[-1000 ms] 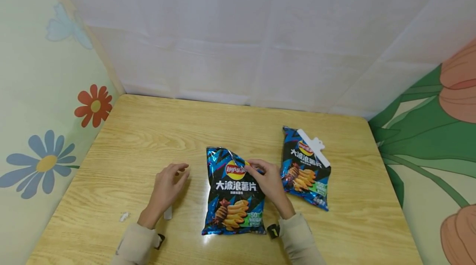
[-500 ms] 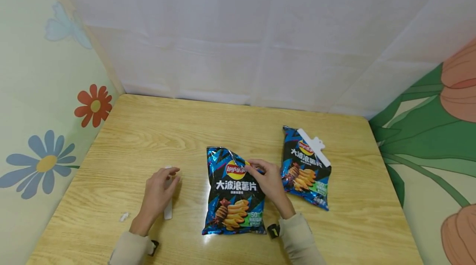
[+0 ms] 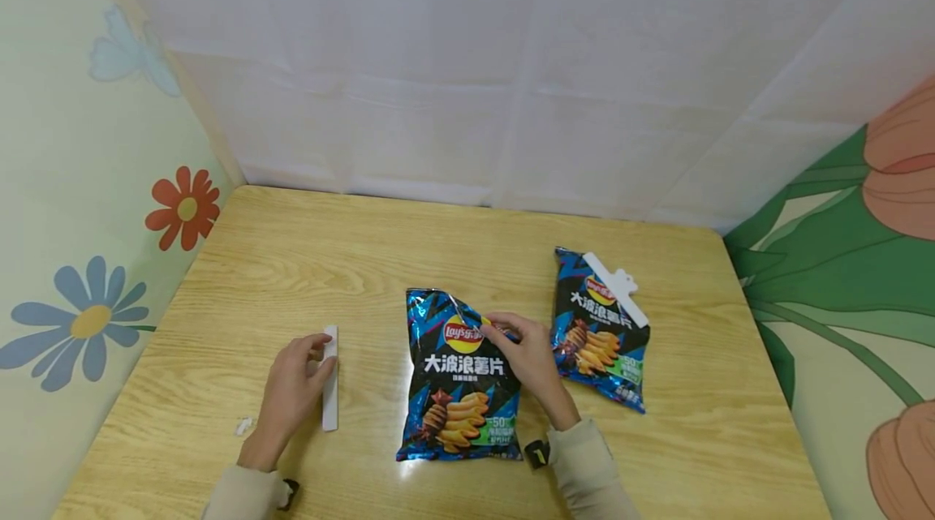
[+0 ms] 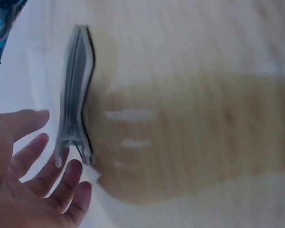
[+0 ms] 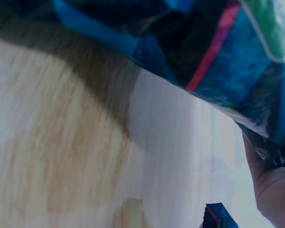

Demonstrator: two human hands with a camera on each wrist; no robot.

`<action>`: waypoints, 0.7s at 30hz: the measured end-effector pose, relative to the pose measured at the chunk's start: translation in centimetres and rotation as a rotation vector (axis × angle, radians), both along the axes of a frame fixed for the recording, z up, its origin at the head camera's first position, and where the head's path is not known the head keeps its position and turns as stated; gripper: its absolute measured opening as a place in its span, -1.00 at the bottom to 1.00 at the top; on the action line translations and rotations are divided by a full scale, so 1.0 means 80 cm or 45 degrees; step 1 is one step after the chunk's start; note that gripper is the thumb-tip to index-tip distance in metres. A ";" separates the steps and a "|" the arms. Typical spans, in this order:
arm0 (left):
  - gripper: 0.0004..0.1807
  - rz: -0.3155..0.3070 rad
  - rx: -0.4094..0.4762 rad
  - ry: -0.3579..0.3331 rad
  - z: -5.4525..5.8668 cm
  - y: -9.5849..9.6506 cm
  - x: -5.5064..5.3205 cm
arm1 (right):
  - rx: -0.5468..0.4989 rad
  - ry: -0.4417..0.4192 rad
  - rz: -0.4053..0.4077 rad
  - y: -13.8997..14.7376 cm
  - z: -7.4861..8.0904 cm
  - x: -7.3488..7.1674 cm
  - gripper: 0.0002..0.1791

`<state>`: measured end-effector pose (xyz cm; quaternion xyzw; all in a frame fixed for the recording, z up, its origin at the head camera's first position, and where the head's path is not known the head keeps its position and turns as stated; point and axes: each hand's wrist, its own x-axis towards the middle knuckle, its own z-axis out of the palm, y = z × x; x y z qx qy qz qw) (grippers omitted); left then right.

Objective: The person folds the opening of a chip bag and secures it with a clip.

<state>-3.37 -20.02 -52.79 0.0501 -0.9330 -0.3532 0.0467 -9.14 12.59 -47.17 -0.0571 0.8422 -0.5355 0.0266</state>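
Observation:
A long white bag clip stands on the table, thin side up in the head view. My left hand is right beside it, fingers loosely bent and thumb apart. In the left wrist view those fingers spread near the clip's handle end and grip nothing. At the middle front lies a black and blue bag of chips, its upper right corner folded down. My right hand pinches that fold, thumb on the front. The right wrist view shows the bag's edge and part of the hand.
To the right lies a second bag of chips, with a white bag clip across its folded upper right corner. A small white scrap lies at the left front of the wooden table. A white curtain hangs behind.
My left hand has moved left and slightly toward me, passing over the white clip and uncovering it. The right hand and both bags have stayed in place.

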 end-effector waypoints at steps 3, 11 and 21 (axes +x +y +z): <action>-0.64 -0.002 -0.006 -0.082 0.000 -0.006 0.003 | -0.004 -0.021 -0.009 -0.001 0.000 0.000 -0.78; -0.61 -0.005 -0.058 -0.140 0.004 -0.007 0.006 | 0.004 -0.013 -0.007 0.000 0.002 0.001 -0.78; -0.64 0.005 -0.096 -0.261 0.011 -0.010 0.009 | 0.007 0.006 -0.024 0.009 -0.043 -0.010 -0.76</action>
